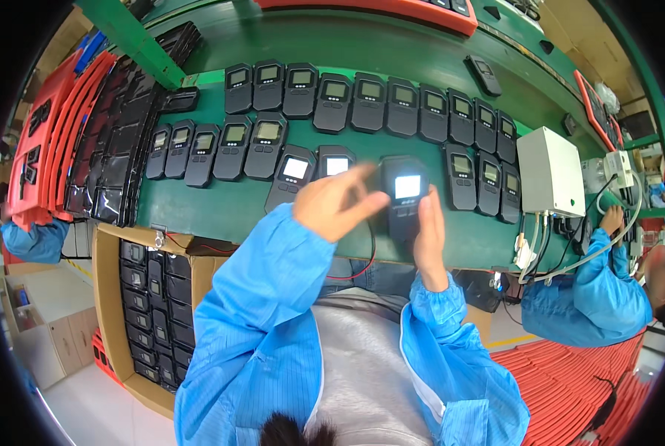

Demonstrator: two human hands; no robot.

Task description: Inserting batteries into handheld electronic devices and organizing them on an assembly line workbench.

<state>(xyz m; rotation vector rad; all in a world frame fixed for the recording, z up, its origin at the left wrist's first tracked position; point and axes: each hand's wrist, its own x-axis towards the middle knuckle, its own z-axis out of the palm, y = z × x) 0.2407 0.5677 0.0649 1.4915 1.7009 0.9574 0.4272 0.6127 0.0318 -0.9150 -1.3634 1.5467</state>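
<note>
A green table [199, 208] is lined toward its far edge by a row of 10 black devices [367, 115]. A white box [546, 172] is set near the right edge. By the near edge's middle, 1 lit device [404, 212] is grasped by the right hand [429, 236]. The left hand [332, 207], fingers spread and released, is poised just beside it.

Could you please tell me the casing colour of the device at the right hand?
The device casing is dark grey, as the head view shows.
</note>
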